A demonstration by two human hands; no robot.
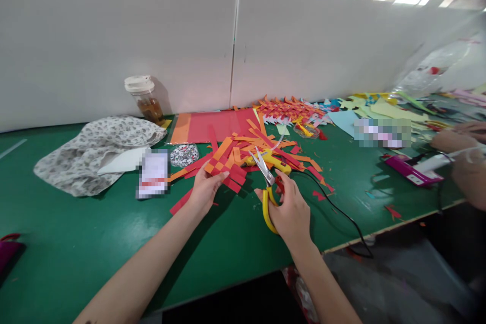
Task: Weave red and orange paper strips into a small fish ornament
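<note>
Between the thumb and fingers of my left hand (207, 190) is a woven paper piece (224, 166), a checker of red and orange strips with loose ends sticking out. My right hand (291, 210) grips a pair of scissors (267, 174) by yellow and red handles; the blades point up and away, slightly parted, just right of the woven piece. Behind the blades lies a yellow glue gun (279, 162) with a black cord. Loose red and orange paper strips (250, 139) are heaped under and beyond both hands.
A lidded cup (146, 98) stands against the white partition (152, 45). Patterned cloth (87, 149), a phone-like slab (153, 174), a bag of small discs (185, 154) and red sheets (228, 126) lie leftward. Woven pieces (292, 109) sit behind. Another person's arm (467, 167) is right, near a purple tool (412, 169).
</note>
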